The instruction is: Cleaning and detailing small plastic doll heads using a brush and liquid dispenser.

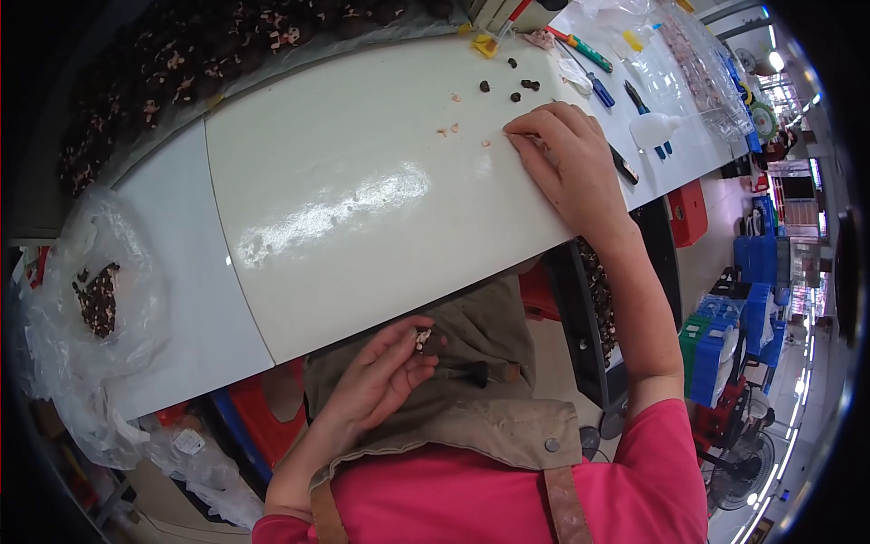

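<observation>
In front of my lap, my left hand (382, 370) is closed around a small dark brown piece with pale bits on it (426, 341), held between thumb and fingers. My right hand (569, 159) rests over the right part of the white worktop (362, 145), thumb and forefinger pinched together. Whatever is between those fingertips is too small to make out. Several pale pinkish scraps (443, 132) lie just left of them. A little farther back sit several small dark lumps (516, 96).
A large heap of dark pieces with pale bits (199, 63) lines the far left. A clear plastic bag (100, 290) with similar pieces lies at left. Screwdrivers (600, 89), pliers (637, 98) and a white squeeze bottle (654, 131) are at right. Below stands an open drawer (580, 317).
</observation>
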{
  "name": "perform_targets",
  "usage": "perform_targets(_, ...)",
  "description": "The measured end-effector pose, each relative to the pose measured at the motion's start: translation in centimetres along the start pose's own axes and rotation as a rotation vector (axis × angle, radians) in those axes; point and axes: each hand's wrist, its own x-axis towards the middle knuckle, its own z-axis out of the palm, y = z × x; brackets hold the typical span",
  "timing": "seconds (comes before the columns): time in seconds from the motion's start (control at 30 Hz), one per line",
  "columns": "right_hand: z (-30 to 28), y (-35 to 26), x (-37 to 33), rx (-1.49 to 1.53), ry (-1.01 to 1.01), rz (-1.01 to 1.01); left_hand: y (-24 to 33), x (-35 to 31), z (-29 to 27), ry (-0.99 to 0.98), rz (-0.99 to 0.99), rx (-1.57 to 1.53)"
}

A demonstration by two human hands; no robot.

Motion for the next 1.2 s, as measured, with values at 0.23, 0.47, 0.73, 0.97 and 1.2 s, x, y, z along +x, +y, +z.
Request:
perform_targets(0.23,-0.8,0.2,-0.7,-0.025,-0.045,-0.035,0.0,-0.2,0.1,0.022,-0.003,0.028)
perform_targets(0.47,-2.6,2.2,-2.0,0.093,0.005,0.224,0.4,0.2,0.2,0.014,-0.031,0.035)
perform_targets(0.73,0.3,5.4,-4.8,-0.106,-0.071,-0.084,-1.9,-0.4,-0.9,-0.088,0.038,-0.012)
perform_targets(0.97,1.9,4.3,-6.5,0.208,-0.124,0.256,-3.2,-2.1,-1.1,-0.132,0.149,-0.002)
perform_targets(1.2,1.1,3.5,-7.3,0.450,0.168,0.271,-3.0,-4.4,-1.5,-0.106,0.189,0.004)
